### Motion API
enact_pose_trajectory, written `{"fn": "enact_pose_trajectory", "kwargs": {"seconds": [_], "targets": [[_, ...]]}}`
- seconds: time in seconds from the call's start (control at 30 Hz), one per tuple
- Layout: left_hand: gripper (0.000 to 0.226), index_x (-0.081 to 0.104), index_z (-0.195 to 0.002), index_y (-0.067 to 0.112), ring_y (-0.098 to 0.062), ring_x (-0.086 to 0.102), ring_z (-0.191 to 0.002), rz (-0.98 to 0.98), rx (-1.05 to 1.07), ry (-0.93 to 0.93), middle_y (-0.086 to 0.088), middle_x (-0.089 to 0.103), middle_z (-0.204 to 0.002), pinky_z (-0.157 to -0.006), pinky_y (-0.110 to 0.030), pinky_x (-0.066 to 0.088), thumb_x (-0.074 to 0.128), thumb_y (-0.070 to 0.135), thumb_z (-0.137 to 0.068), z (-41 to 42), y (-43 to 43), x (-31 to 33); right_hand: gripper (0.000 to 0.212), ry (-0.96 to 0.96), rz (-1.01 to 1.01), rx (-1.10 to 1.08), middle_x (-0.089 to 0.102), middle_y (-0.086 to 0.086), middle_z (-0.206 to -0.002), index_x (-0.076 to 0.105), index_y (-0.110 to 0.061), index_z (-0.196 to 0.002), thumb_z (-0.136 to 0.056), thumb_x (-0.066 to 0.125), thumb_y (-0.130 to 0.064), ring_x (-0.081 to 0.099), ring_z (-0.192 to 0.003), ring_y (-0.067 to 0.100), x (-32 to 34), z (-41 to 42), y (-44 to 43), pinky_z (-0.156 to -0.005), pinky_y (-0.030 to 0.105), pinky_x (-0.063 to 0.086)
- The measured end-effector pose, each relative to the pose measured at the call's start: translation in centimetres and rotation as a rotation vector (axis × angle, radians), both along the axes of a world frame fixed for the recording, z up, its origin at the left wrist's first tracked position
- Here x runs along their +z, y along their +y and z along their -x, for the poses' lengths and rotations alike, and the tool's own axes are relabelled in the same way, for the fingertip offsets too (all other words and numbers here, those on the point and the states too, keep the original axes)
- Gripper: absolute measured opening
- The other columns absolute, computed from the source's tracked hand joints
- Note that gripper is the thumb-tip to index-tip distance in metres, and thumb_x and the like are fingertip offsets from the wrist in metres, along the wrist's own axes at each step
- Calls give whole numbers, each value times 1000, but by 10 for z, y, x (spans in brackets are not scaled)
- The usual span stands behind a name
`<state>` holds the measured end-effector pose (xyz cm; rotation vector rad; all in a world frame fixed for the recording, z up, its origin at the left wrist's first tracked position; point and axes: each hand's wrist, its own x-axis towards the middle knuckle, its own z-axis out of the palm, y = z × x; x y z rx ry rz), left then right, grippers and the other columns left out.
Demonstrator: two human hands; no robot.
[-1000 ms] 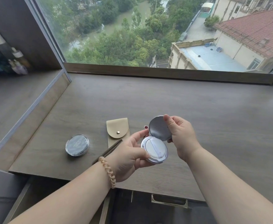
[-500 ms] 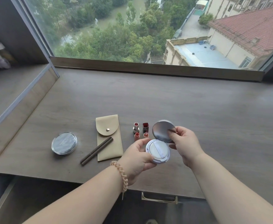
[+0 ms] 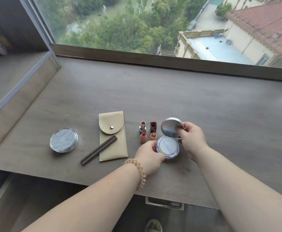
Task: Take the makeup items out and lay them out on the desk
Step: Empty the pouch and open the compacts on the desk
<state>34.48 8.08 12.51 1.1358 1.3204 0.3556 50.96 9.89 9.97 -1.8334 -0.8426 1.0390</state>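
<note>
While left hand (image 3: 149, 154) clasps base of compact (image 3: 168, 147), right hand (image 3: 193, 138) pinches raised lid (image 3: 169, 127), inside facing wearer.

Cushion compact (image 3: 168, 146): round, silver, open; white puff with strap in base; mirrored lid (image 3: 171, 127) hinged up at far side. Left hand (image 3: 149, 156) grips base, right hand (image 3: 193, 139) pinches lid rim.

Four small lipsticks (image 3: 143, 127) upright just left of it, two by two: silver-cased and dark red behind, two peach in front.

Beige snap-flap pouch (image 3: 112, 136) flat on desk (image 3: 170, 91), further left.

Two brown pencils (image 3: 99, 150) side by side, diagonal, far ends on pouch.

Closed round silver compact (image 3: 64, 140) leftmost, lying flat.
</note>
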Motion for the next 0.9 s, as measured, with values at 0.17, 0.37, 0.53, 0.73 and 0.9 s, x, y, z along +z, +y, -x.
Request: {"fn": "enact_pose_trajectory", "kwargs": {"seconds": [0.17,0.37,0.53,0.73,0.9], "targets": [[31,63,-91,31,-13,56,-69,-26,-26,3,6,68,-85,-72,-35,51,59,10,-69,-4,2,1,13,-3,21,-17,68,5,-77,64,-16,-78,-85,58,-26,59,-69,21,-7,-1,2,-79,52,52],[17,64,-82,25,-13,51,-65,-108,-112,60,10,54,-69,-64,-30,48,59,9,-80,-2,1,9,18,-111,-10,-48,67,-6,-91,61,-27,-98,-84,63,-17,63,-87,17,5,2,-3,-81,35,51],[31,62,-112,12,-15,59,-81,-47,23,-55,7,56,-86,-78,-32,56,65,8,-82,18,4,23,26,-303,-146,-142,61,-1,-109,60,-23,-109,-83,63,-18,56,-101,12,26,15,-2,-85,23,42],[18,63,-69,12,-8,48,-41,-275,257,-55,2,55,-55,-43,-17,39,59,0,-81,85,13,53,23,-554,-632,-95,56,-4,-94,65,-13,-96,-77,52,-17,57,-94,20,72,79,8,-82,28,44],[7,64,-73,13,-11,50,-48,-436,686,225,1,54,-58,-45,-21,39,59,8,-77,153,32,49,22,-725,-778,306,62,2,-91,67,-16,-92,-75,53,-21,52,-92,19,80,162,15,-81,33,37]]}}
